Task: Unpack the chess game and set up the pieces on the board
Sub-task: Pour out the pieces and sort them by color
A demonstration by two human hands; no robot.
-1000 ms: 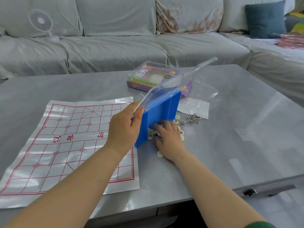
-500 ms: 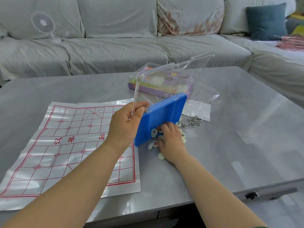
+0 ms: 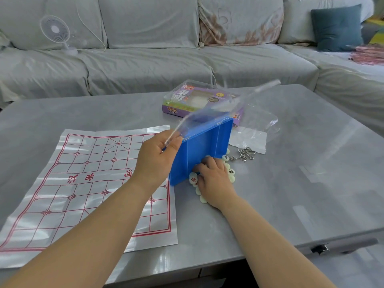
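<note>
A blue piece box stands tipped on its side on the grey table, its clear hinged lid swung up and blurred. My left hand grips the box's upper left corner where the lid meets it. My right hand lies flat over several pale round chess pieces spilled at the box's mouth, fingers reaching into the opening. The plastic board sheet with its red grid lies flat to the left, its right edge beside the box.
A purple game package lies behind the box. A clear plastic bag and metal wire puzzle rings sit to its right. A grey sofa with a small white fan runs along the far side; the table's front edge is close.
The clear lid swung up toward vertical, then dropped back lower and is moving now. More pieces have spilled out by my right hand. Both hands stay in place.
</note>
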